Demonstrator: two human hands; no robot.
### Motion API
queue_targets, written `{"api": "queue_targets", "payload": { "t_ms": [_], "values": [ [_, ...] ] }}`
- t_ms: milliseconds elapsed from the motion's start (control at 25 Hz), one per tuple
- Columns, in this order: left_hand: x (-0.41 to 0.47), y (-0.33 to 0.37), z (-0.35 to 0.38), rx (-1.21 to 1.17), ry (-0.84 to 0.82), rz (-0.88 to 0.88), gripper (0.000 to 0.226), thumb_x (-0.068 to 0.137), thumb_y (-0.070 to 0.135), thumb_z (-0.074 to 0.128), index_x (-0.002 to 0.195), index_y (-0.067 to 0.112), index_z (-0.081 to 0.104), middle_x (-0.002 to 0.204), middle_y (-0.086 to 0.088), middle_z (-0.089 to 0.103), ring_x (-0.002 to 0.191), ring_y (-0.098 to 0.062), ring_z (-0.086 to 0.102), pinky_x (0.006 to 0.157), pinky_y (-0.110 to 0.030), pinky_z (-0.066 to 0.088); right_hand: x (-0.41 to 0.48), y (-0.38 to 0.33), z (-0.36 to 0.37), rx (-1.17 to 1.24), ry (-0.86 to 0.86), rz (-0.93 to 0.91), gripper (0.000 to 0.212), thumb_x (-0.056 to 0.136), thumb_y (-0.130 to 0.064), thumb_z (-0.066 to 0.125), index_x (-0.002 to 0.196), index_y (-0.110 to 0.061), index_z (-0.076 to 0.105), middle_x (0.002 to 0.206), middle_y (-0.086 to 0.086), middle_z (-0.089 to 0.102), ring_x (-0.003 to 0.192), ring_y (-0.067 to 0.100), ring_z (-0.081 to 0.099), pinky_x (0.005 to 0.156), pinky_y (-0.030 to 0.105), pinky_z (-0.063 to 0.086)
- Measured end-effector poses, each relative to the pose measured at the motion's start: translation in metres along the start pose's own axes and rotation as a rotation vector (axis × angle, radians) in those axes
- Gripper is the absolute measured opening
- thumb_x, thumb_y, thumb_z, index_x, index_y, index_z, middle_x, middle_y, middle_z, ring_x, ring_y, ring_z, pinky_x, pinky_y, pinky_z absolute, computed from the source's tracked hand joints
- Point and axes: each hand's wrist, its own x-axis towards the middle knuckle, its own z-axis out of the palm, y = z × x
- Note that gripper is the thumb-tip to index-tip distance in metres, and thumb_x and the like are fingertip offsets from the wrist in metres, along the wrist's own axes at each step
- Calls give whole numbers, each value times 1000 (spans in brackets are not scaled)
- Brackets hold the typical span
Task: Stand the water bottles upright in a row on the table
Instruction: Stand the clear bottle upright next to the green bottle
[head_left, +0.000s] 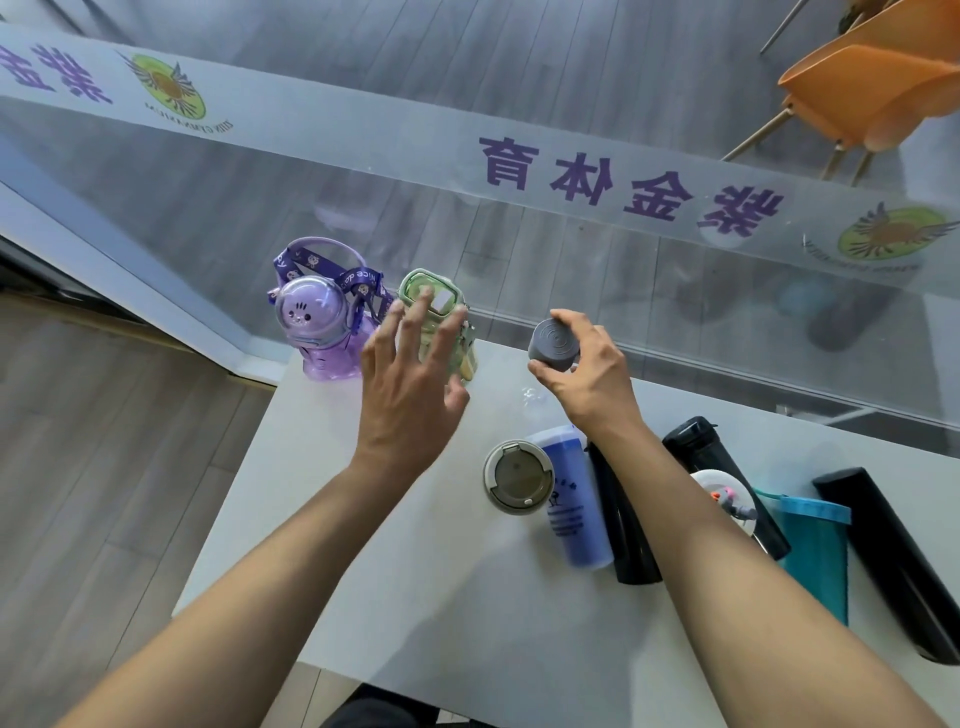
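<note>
At the table's far left corner a purple bottle with a strap stands upright. A green bottle stands upright right beside it. My left hand hovers in front of the green bottle with fingers spread and nothing in it. My right hand grips a grey-capped bottle by its top, to the right of the green one; its body is mostly hidden behind the hand. A blue bottle, black bottles and a teal bottle lie on the white table.
A bottle with a round grey-brown lid sits by the blue one. A white-lidded bottle lies among the black ones. A glass partition with purple lettering runs right behind the table. An orange chair stands beyond it.
</note>
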Motion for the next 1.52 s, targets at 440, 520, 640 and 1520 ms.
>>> {"api": "queue_targets", "payload": {
  "t_ms": [440,520,640,1520],
  "values": [
    [-78,28,28,-172,-330,179,48,87,50,54,132,33,52,145,1,48,136,-29,38,101,-49,40,2,-2,4,-83,18,1,65,78,-30,83,135,-27,53,112,0,55,97,15,53,84,22,41],
    [-71,23,26,-159,-246,184,46,90,47,53,133,29,54,145,-2,48,133,-30,42,100,-49,41,1,-4,9,-83,6,-11,65,77,-30,84,135,-26,53,113,1,56,98,15,53,86,23,42],
    [-30,10,5,-98,39,178,49,88,35,60,135,22,54,144,-10,47,128,-33,44,100,-46,40,2,-7,14,-62,6,-11,66,75,-28,85,133,-24,54,116,3,59,101,17,55,88,23,42],
    [67,-31,-1,-212,-161,-44,68,72,12,80,132,28,51,134,-13,39,109,-37,46,92,-45,46,5,-18,27,-3,28,2,62,75,-28,85,129,-23,55,115,1,60,101,17,56,86,23,44]
  ]
}}
